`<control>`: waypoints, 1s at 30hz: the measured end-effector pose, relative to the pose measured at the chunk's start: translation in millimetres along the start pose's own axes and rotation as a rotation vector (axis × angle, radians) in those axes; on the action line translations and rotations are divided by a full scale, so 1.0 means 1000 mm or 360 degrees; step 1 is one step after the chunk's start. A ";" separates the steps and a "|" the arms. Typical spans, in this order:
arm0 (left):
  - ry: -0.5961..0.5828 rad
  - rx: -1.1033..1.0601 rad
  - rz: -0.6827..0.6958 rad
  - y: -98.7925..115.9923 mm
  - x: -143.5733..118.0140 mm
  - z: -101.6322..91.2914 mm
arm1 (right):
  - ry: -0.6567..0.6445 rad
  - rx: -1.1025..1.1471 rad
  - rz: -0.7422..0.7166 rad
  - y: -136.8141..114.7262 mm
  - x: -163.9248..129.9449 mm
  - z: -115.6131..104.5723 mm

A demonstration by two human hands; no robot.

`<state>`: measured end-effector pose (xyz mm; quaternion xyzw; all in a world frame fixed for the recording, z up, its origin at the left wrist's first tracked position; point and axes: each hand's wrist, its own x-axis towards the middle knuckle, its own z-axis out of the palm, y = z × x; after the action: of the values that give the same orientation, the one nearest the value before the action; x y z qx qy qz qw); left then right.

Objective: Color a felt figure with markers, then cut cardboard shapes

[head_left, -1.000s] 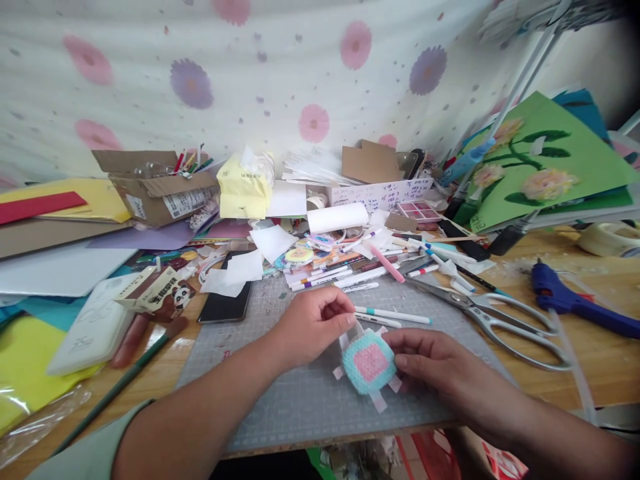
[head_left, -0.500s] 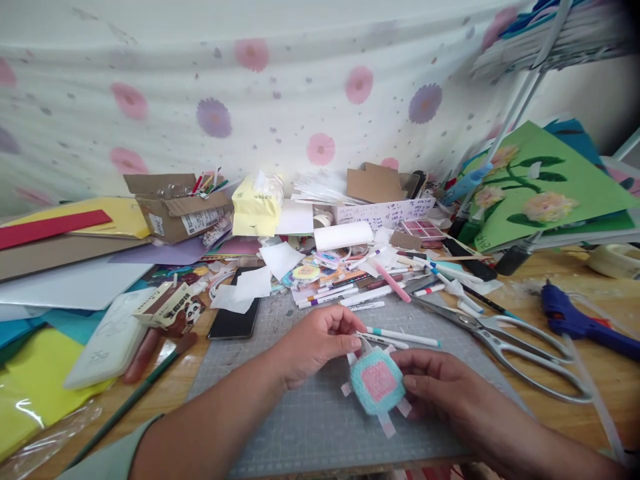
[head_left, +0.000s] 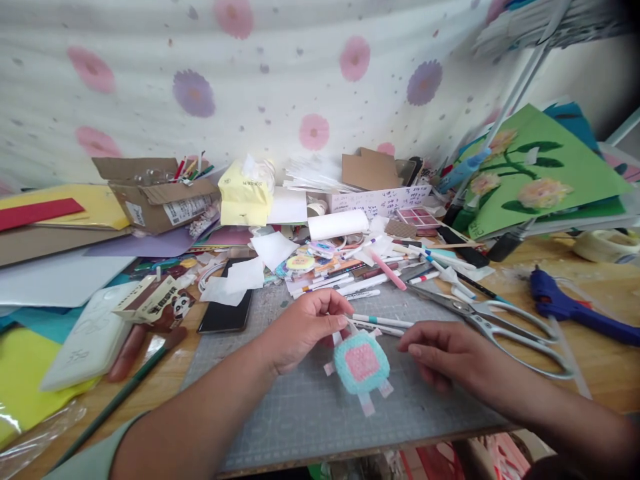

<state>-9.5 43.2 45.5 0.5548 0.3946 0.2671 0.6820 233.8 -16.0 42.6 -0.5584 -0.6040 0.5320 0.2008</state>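
Note:
A small rounded-square piece, textured turquoise with a pink square in its middle (head_left: 362, 362), hangs over the grey cutting mat (head_left: 280, 427). Pale paper-like tabs stick out around its edge. My left hand (head_left: 320, 327) pinches it at its upper left corner between thumb and fingers. To the right of it, my right hand (head_left: 440, 353) is apart from the piece, fingers loosely bent and holding nothing. White markers (head_left: 385, 321) lie on the mat just behind both hands.
Large scissors (head_left: 500, 323) lie right of my right hand, with a blue glue gun (head_left: 565, 300) beyond. Pens and paper scraps crowd the back around a white paper roll (head_left: 338, 225). A phone (head_left: 227, 317), a panda box (head_left: 155, 300) and a green-handled brush (head_left: 120, 397) lie left.
My right hand has let go of the turquoise and pink piece and drawn away to the right. The left hand keeps its pinch on it. The view has tilted down and shifted slightly.

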 end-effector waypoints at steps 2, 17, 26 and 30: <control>0.0002 0.0052 -0.0036 -0.001 0.000 -0.002 | 0.0172 -0.0497 -0.0191 -0.001 0.000 -0.012; -0.0019 0.0318 -0.0145 -0.007 0.008 0.014 | 0.0241 -0.1068 -0.0354 0.006 -0.024 -0.029; 0.0182 0.0201 -0.0017 0.003 0.007 -0.002 | 0.0291 -0.0964 -0.0390 0.023 -0.036 -0.030; 0.0170 0.0127 -0.0034 0.002 0.007 0.003 | 0.0222 -0.0784 -0.0386 0.020 -0.038 -0.017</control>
<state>-3.0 48.1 45.6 0.5622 0.4466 0.2732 0.6402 268.1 -46.2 44.5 -0.5494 -0.7621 0.3016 0.1622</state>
